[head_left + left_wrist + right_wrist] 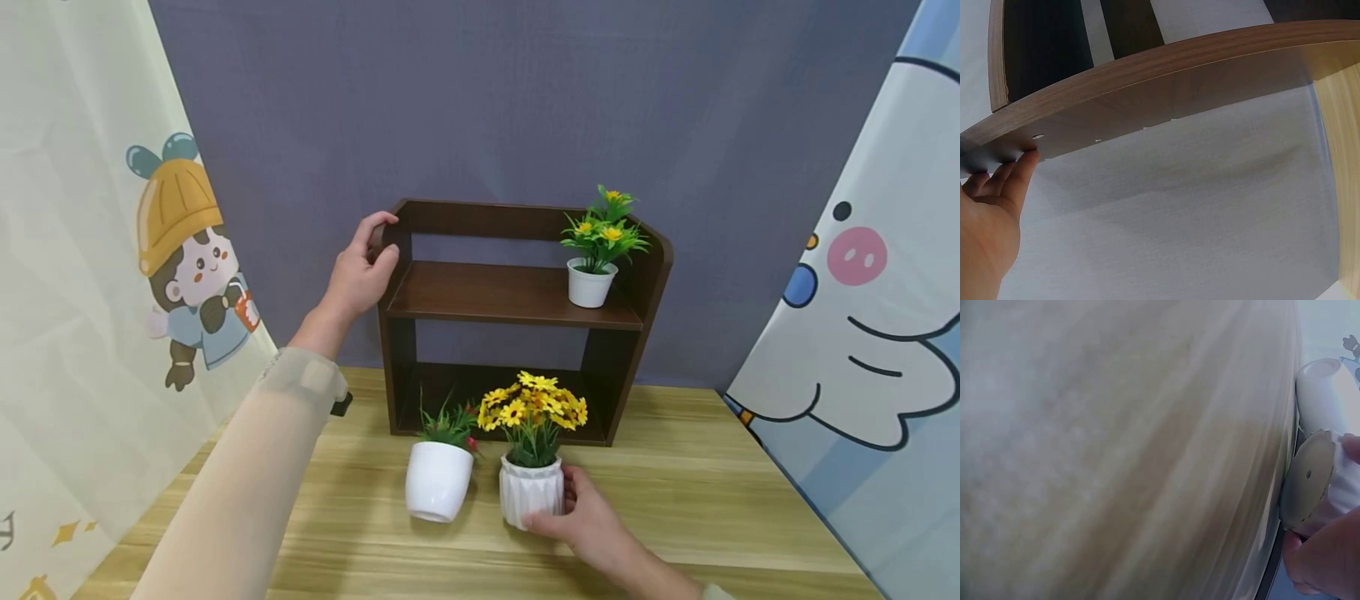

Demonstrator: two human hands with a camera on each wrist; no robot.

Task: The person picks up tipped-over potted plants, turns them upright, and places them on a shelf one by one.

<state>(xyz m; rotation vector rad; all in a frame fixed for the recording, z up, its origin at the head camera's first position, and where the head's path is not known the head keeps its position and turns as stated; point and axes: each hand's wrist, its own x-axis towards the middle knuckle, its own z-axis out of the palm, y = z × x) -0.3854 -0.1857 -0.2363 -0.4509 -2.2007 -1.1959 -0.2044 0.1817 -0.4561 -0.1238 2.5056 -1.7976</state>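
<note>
My right hand grips a ribbed white pot of yellow flowers, thumb in front and fingers round its right side. In the right wrist view the pot's pale underside shows, tipped toward the camera. At upper left, my left hand touches the left side panel of a dark brown two-tier shelf. Seen from the left wrist, extended fingers lie against the panel's outer face. Left of the flowers, a smooth white pot with a green and red plant leans slightly.
A small white pot with yellow-flowered greenery stands at the right of the upper tier. The shelf stands at the back of a wood-grain table. Behind it hangs a grey-blue cloth, with printed cartoon curtains on both sides.
</note>
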